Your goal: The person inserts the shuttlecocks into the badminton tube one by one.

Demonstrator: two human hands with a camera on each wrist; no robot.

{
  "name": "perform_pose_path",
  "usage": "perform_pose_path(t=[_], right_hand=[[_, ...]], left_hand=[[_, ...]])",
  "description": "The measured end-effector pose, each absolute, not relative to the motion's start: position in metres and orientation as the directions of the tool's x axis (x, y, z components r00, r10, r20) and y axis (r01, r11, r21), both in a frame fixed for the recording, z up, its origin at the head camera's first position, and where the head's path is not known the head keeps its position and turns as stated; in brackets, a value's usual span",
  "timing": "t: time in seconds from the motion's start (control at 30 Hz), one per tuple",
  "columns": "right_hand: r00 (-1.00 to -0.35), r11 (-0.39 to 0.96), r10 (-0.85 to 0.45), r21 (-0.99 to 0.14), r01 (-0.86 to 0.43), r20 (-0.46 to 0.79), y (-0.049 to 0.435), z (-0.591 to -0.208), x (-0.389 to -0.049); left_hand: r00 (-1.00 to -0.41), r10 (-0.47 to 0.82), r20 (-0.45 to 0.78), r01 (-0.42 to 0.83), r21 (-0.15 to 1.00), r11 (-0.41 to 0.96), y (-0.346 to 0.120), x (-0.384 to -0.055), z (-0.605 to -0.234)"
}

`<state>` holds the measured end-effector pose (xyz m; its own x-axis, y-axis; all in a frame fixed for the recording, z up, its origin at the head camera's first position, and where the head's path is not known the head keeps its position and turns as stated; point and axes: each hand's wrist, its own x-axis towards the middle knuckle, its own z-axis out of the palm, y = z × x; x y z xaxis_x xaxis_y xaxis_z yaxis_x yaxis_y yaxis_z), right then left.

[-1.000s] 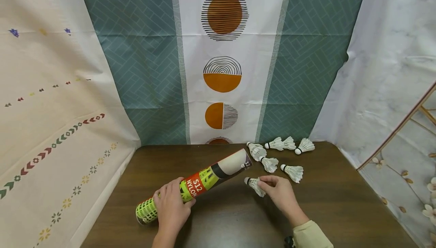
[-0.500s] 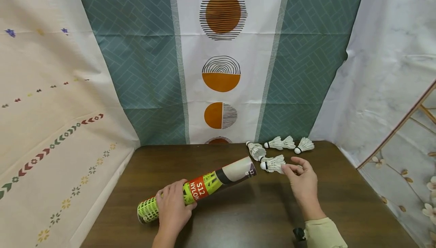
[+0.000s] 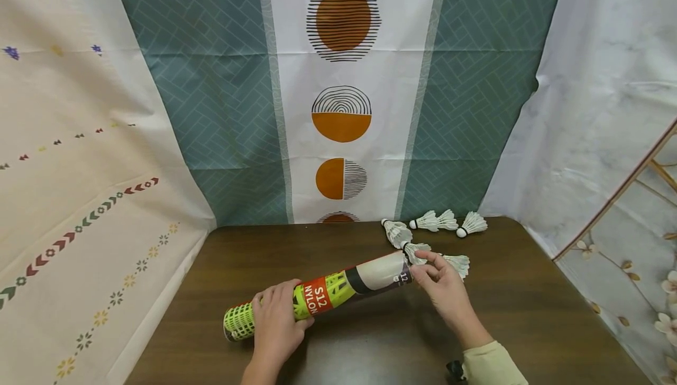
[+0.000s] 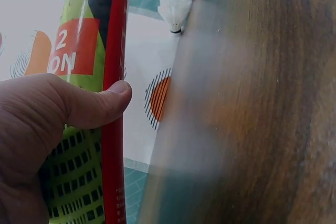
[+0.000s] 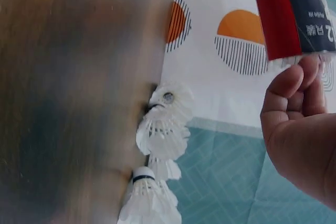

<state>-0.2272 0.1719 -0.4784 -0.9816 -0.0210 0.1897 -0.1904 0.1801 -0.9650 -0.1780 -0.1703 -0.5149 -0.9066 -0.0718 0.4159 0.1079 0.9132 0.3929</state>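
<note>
A shuttlecock tube (image 3: 338,286) with yellow-green print and a red S12 NYLON label slants over the table, open end up to the right. My left hand (image 3: 280,320) grips its lower part; in the left wrist view the thumb (image 4: 100,106) lies across its red stripe. At the tube's mouth is my right hand (image 3: 446,294), pinching the feather edge of a shuttlecock (image 5: 283,62) whose body is hidden inside. Just behind the mouth lies another shuttlecock (image 3: 418,251), and one more (image 3: 459,264) is partly covered by the right hand.
Further shuttlecocks lie along the back edge: one at the left (image 3: 398,233), a pair (image 3: 425,221) in line, and one at the right (image 3: 472,224). The dark wooden table (image 3: 365,344) is bounded by a hanging patterned cloth (image 3: 233,138) at the back.
The right hand has carried the shuttlecock leftward to the tube, and its body has gone inside the mouth. The tube has shifted right and tilted a little flatter in the left hand.
</note>
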Motion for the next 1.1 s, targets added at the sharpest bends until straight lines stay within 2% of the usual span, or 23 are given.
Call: perform_pose_path(t=[0.13, 0.4, 0.47, 0.53, 0.67, 0.73, 0.8, 0.93, 1.1], right_hand=[[-0.973, 0.202, -0.04, -0.952, -0.23, 0.226, 0.166, -0.482, -0.226], [-0.938, 0.215, -0.222, -0.925, -0.313, 0.266, 0.169, -0.483, -0.222], [-0.945, 0.247, -0.192, -0.919, -0.308, 0.265, 0.178, -0.481, -0.223], [-0.959, 0.316, -0.1, -0.906, -0.282, 0.264, 0.191, -0.479, -0.227], [-0.967, 0.497, 0.136, -0.859, -0.121, 0.215, 0.229, -0.479, -0.24], [-0.964, 0.578, 0.201, -0.815, -0.028, 0.175, 0.247, -0.483, -0.248], [-0.969, 0.649, 0.206, -0.76, 0.033, 0.134, 0.261, -0.491, -0.254], [-0.986, 0.727, 0.144, -0.685, 0.048, 0.084, 0.27, -0.503, -0.263], [-0.986, 0.76, 0.128, -0.649, 0.028, 0.108, 0.268, -0.511, -0.274]], left_hand=[[-0.907, -0.071, 0.415, 0.108, 0.394, 0.913, -0.17, -0.178, -0.514], [-0.909, -0.064, 0.412, 0.109, 0.383, 0.917, -0.171, -0.175, -0.514], [-0.911, -0.067, 0.406, 0.108, 0.393, 0.913, -0.172, -0.175, -0.514], [-0.915, -0.073, 0.397, 0.104, 0.405, 0.909, -0.172, -0.174, -0.513], [-0.921, -0.085, 0.381, 0.09, 0.42, 0.903, -0.175, -0.175, -0.513], [-0.923, -0.087, 0.375, 0.087, 0.422, 0.902, -0.177, -0.175, -0.513], [-0.925, -0.086, 0.371, 0.085, 0.423, 0.902, -0.177, -0.174, -0.513], [-0.923, -0.084, 0.376, 0.09, 0.422, 0.902, -0.177, -0.174, -0.512], [-0.918, -0.081, 0.388, 0.093, 0.409, 0.908, -0.177, -0.173, -0.512]])
